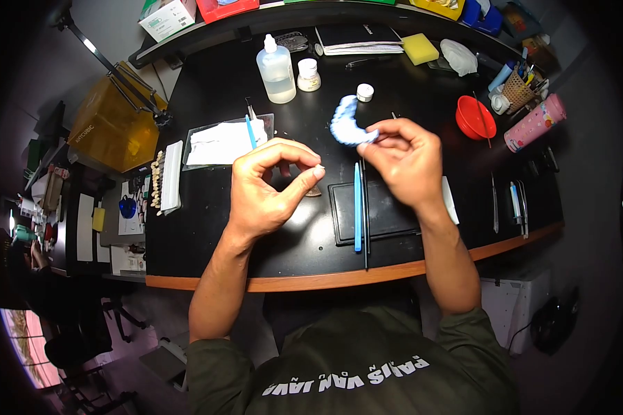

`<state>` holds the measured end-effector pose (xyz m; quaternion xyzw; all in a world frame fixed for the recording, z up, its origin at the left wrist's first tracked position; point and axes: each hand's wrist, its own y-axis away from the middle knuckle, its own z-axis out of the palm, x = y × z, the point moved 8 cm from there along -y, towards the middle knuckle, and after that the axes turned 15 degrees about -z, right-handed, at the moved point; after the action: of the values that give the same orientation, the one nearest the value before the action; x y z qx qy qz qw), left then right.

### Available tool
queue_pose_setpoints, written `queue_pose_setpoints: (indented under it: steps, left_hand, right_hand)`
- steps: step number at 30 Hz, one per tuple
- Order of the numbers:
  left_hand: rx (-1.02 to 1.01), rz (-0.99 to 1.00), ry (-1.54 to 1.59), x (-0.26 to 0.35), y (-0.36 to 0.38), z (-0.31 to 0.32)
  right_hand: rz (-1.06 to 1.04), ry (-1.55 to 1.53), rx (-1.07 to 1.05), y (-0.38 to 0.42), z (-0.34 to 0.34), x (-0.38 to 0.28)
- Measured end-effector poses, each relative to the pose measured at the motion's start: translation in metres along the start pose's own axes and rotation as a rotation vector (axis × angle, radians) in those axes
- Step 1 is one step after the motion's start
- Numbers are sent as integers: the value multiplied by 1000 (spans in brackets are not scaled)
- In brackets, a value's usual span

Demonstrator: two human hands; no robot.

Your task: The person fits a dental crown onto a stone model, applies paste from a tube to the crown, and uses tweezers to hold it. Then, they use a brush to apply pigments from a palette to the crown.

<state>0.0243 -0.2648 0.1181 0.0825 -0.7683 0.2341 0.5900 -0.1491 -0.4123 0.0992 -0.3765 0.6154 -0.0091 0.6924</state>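
Observation:
My right hand pinches one end of a pale blue and white curved piece, shaped like a dental arch, above the black table. My left hand is closed at thumb and forefinger around a tiny whitish object, too small to make out clearly. The two hands are apart. Below my right hand a blue-handled tool and a thin dark tool lie across a black tray. A small white jar stands just beyond the curved piece.
A clear bottle and a lidded jar stand at the back. White tissue lies left, a red bowl and pink bottle right. Tweezers lie near the right edge. Another person's hand shows far left.

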Motion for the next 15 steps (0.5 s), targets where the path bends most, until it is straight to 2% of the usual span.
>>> queue_pose_setpoints:
  steps: [1, 4, 5, 12, 15]
  left_hand:
    - [-74, -61, 29, -6, 1, 1]
    - [-107, -176, 170, -15, 1, 4]
    - [-68, -129, 216, -13, 0, 5]
    - [-54, -159, 184, -21, -2, 5]
    - [-58, -175, 164, -25, -4, 5]
  right_hand:
    - [17, 56, 12, -5, -12, 8]
    - [76, 324, -5, -14, -34, 28]
    - [99, 431, -18, -14, -39, 32]
    - [281, 438, -57, -11, -41, 63]
    - [233, 495, -53, -12, -43, 67]
